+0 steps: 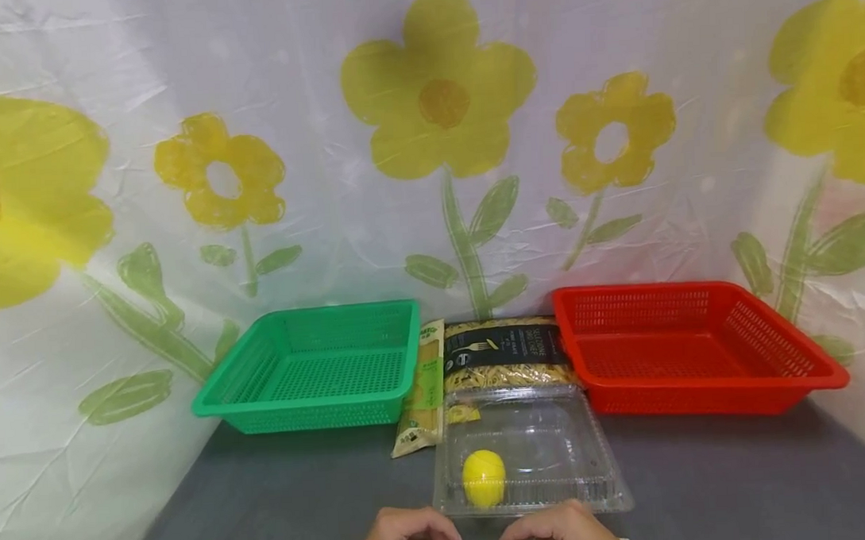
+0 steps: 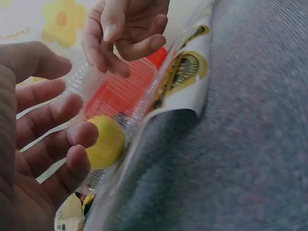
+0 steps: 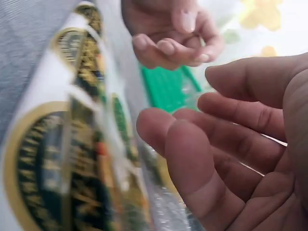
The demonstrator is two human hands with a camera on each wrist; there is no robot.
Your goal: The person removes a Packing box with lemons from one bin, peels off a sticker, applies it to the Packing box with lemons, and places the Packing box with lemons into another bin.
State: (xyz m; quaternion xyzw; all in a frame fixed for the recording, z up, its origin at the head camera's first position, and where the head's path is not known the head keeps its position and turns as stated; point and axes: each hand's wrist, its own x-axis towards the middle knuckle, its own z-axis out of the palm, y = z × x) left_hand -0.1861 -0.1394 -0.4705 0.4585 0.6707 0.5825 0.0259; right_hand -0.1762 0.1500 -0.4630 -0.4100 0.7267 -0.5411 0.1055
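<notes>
At the bottom edge of the head view are my left hand (image 1: 407,531) and right hand (image 1: 565,526), close together with fingers loosely bent. Neither holds anything. Below them lies a white package with gold-and-black round emblems, cut off in the head view; the right wrist view shows this package (image 3: 36,159) beside the right hand (image 3: 240,149), apart from its fingers. The left wrist view has the left hand (image 2: 41,130) with spread, bent fingers and bare palm. Just beyond both hands, a yellow ball-like thing (image 1: 484,478) sits at the clear plastic container (image 1: 546,449).
A green basket (image 1: 309,409) stands at the back left, a red basket (image 1: 701,396) at the back right. Between them lie a pasta bag (image 1: 507,348) with a black label and a narrow green-and-tan packet (image 1: 425,389). Behind hangs a flower-printed curtain (image 1: 317,250).
</notes>
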